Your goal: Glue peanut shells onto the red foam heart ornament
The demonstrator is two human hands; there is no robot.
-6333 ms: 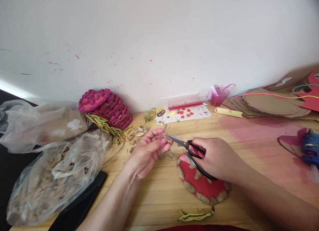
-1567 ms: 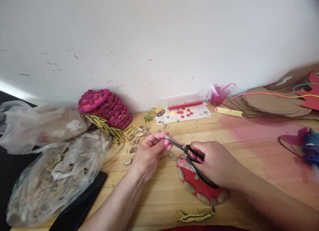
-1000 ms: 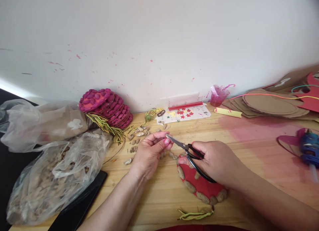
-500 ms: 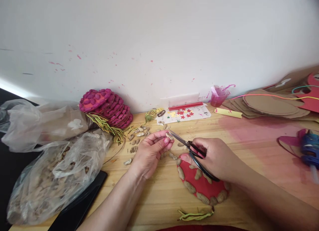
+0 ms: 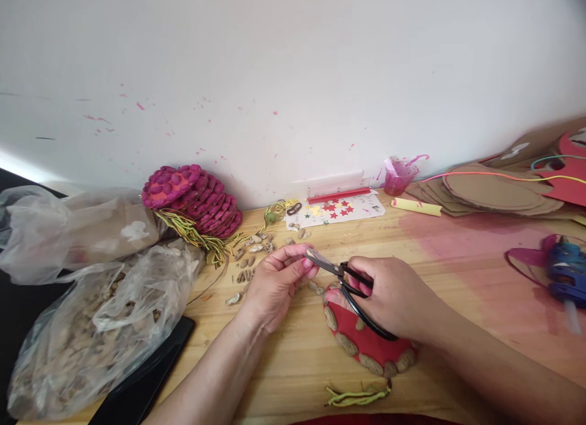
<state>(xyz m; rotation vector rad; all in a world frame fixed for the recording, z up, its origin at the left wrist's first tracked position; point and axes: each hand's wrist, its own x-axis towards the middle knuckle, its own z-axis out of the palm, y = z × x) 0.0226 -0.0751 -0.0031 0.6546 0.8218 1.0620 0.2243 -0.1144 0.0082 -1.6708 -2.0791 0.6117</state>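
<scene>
Black-handled scissors (image 5: 341, 277) in the right hand (image 5: 396, 297) meet a shell piece (image 5: 307, 254) pinched steady by left hand (image 5: 274, 284) fingertips, at twelve o'clock of the red disc (image 5: 366, 339).

A plain white wall (image 5: 293, 65) fills the upper half of the view, flecked with small pink paint spatters, most of them on its left and middle. It meets a light wooden tabletop (image 5: 293, 364) of pale, grained planks. On the right, the wood carries a broad pink stain (image 5: 458, 242). Soft, even daylight falls over the scene, with a brighter streak low on the wall at far left. A dark area shows beyond the tabletop's left edge.
</scene>
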